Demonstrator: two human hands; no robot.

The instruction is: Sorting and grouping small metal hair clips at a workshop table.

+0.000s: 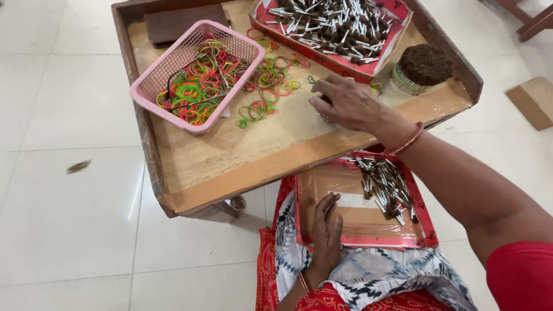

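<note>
- Head view: the right hand [345,103] is being stretched out over the counter [242,155], its fingers curled down onto a small bundle of short sticks [326,117] that is mostly hidden beneath the palm; the grasp appears closed on the bundle, though little of it is being shown.
- Loose rubber bands [268,86] are lying just to the left of that hand, and a pink basket [173,63] full of more bands is sitting further left.
- Beyond the hand, a red tray [397,31] heaped with silver-tipped sticks is resting, and a banded round bundle [423,69] is standing just to its right.
- The left hand [325,233] is being rested flat and released, holding nothing, on the lap tray [429,233], with a smaller heap of sticks [389,184] to its right.
- A judgement on risk: the bundle could be scattered if the grip is loosened before it is bound, and the lap tray could be tipped if the steadying left hand is lifted.
</note>
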